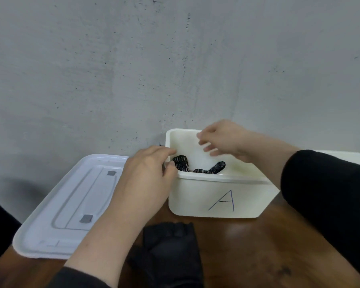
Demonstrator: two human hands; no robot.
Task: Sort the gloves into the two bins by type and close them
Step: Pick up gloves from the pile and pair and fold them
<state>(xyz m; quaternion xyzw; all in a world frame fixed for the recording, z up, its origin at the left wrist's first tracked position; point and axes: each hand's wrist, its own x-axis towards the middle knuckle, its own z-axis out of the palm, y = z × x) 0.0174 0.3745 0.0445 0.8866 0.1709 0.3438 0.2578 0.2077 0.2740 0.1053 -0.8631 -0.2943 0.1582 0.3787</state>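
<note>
I am seeing the left hand (148, 173) gripping the near left rim of the white bin (220, 196) marked A, where knitted black gloves (197, 166) are lying, while the right hand (222, 140) is hovering over it, fingers loose, and another dark glove (170, 246) is lying on the table (258, 246) beside a white lid (71, 206)

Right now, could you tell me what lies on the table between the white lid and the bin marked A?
In the head view, the left hand and its forearm cross that gap; below them lies a black fingerless glove on the wooden table.
</note>
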